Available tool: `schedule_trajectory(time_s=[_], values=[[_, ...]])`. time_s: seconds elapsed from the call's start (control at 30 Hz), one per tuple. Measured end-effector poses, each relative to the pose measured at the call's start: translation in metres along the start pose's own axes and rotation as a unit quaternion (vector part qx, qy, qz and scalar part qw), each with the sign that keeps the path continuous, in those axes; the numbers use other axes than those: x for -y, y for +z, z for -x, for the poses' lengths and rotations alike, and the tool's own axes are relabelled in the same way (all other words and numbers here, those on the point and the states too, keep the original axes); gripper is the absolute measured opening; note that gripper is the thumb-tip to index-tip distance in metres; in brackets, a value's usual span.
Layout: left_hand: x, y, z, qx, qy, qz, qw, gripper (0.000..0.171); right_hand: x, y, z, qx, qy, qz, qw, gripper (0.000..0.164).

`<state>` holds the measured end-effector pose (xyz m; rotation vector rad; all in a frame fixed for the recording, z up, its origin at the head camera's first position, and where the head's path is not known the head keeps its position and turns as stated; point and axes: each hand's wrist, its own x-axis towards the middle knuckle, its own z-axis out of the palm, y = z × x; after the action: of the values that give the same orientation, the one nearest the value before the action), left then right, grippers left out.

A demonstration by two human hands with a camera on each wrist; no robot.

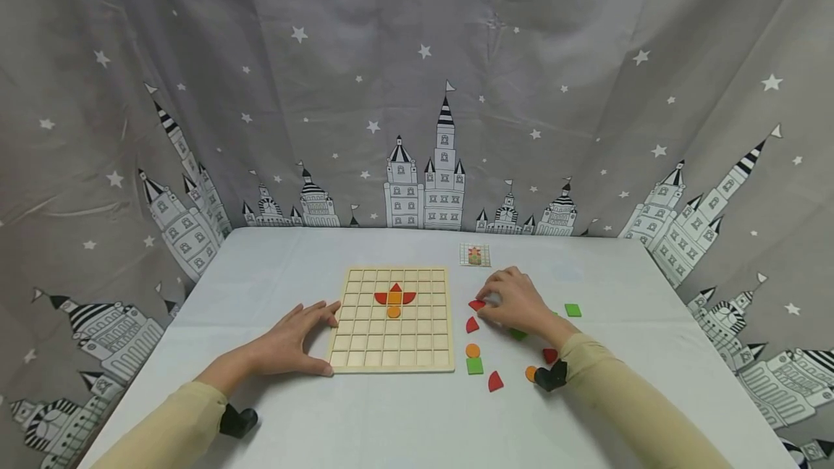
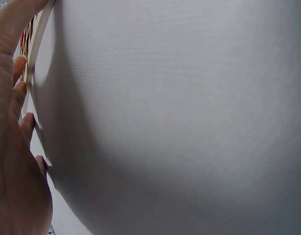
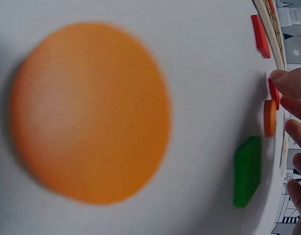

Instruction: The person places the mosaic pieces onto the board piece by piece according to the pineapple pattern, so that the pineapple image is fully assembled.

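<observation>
In the head view, a wooden grid board [image 1: 417, 345] lies at the table's middle, with orange and red shapes set in it: a red triangle [image 1: 396, 287], red quarter circles [image 1: 381, 298] on both sides of an orange square [image 1: 394, 298], and an orange disc [image 1: 394, 312] below. My left hand [image 1: 289, 342] rests along the board's left edge, thumb near the front corner, fingers spread. To the board's right, my right hand [image 1: 515, 302] pinches a red quarter-circle piece [image 1: 476, 305] between thumb and fingers. The right wrist view shows the thumb against this red piece [image 3: 273, 93].
Loose pieces lie right of the board: red quarter circles [image 1: 495, 381], orange discs [image 1: 472, 350] and green squares [image 1: 573, 310], some partly under my right arm. A small pattern card [image 1: 474, 255] lies behind them. A grey castle-print curtain [image 1: 417, 114] hangs at the table's back.
</observation>
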<state>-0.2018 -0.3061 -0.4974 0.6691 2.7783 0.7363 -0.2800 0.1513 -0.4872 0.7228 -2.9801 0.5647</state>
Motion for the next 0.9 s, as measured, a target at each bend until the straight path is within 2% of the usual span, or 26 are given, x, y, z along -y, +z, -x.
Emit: schedule_trajectory(time_s=[0.37,0.57,0.9], values=[[0.0,-0.001,-0.001,0.001,0.004,0.004,1.0,0.079,-0.003,0.006,-0.001,-0.01,0.015,0.012,1.0,0.024],[-0.001,-0.002,0.0,0.001,0.01,0.008,0.9999,0.078,-0.007,0.006,-0.001,-0.01,0.014,-0.003,1.0,0.015],[0.0,-0.002,0.0,-0.002,0.017,0.005,0.9998,0.078,-0.011,0.007,0.001,0.002,0.036,-0.034,0.999,0.02]])
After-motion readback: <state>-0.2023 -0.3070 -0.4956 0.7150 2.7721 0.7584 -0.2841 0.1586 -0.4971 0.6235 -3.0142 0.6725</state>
